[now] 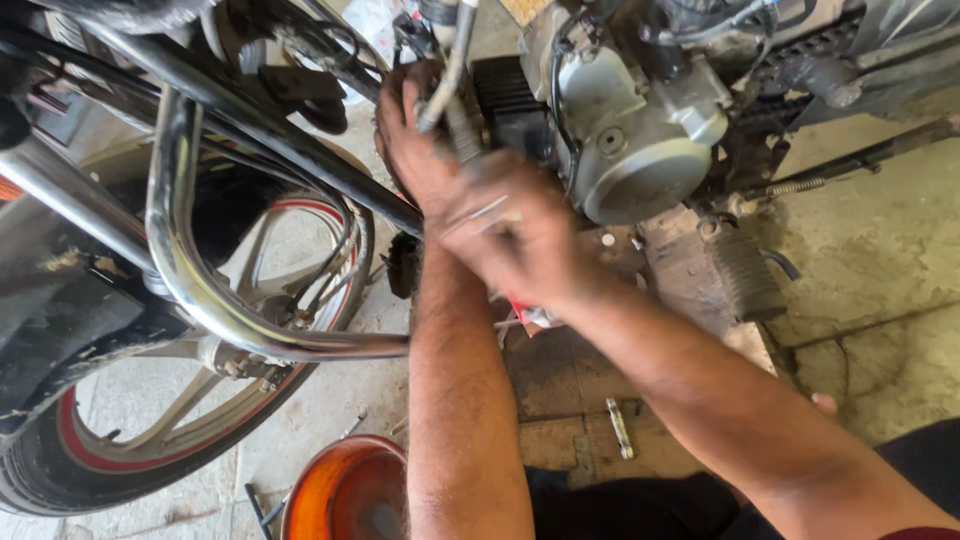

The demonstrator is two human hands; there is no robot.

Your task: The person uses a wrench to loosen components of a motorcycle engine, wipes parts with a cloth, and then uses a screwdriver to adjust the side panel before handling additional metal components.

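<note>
We press both hands, left hand (415, 135) and right hand (515, 235), closed around the exhaust pipe (450, 75) at the motorcycle engine (630, 140); the pipe looks not yet seated.

The only packet I can see is a small red and white wrapper (528, 312) lying on the concrete floor (880, 250), just under my right wrist and below the engine (most of it is hidden by my arm). At the top edge, behind the frame tubes, a pale crumpled scrap (372, 22) shows, too blurred to tell what it is.
</note>
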